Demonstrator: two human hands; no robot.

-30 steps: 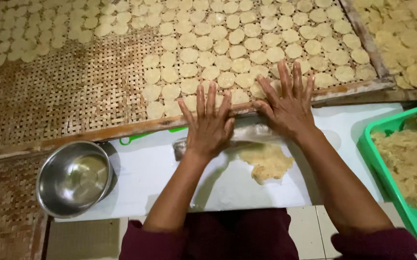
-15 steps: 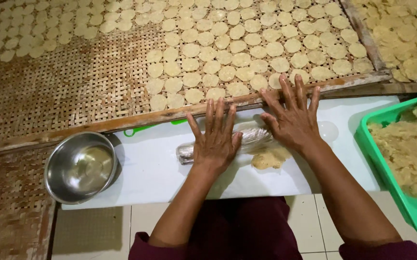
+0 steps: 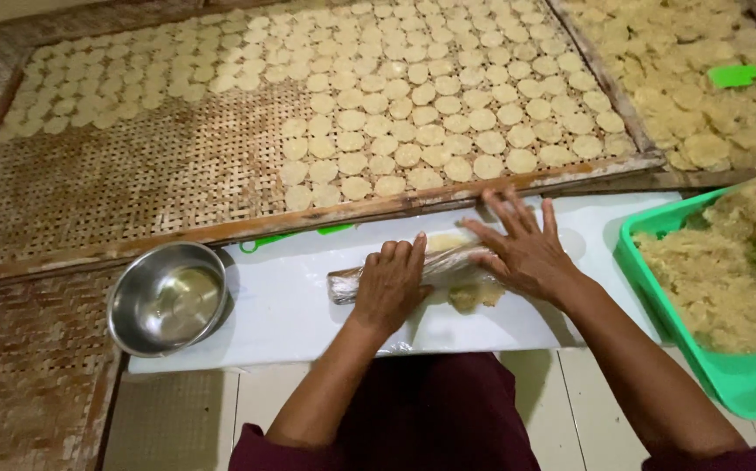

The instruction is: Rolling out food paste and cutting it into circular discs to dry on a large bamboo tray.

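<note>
My left hand (image 3: 392, 281) lies palm down on a plastic-wrapped roller (image 3: 347, 283) that rests across a white board (image 3: 282, 305). My right hand (image 3: 522, 247) presses flat on the roller's right part, fingers spread. A small flattened patch of yellowish dough (image 3: 474, 296) shows under and beside the roller, between my hands. The roller's left end sticks out past my left hand.
A steel bowl (image 3: 167, 298) sits at the board's left end. A woven bamboo tray (image 3: 133, 174) beyond holds several round dough discs (image 3: 413, 113). A green tray (image 3: 727, 375) of crumbly dough stands at right. A green spatula (image 3: 744, 75) lies on a second rack.
My hands have drawn back towards me with the roller, and the dough patch now looks smaller. My left fingers have closed together while the right stay spread.
</note>
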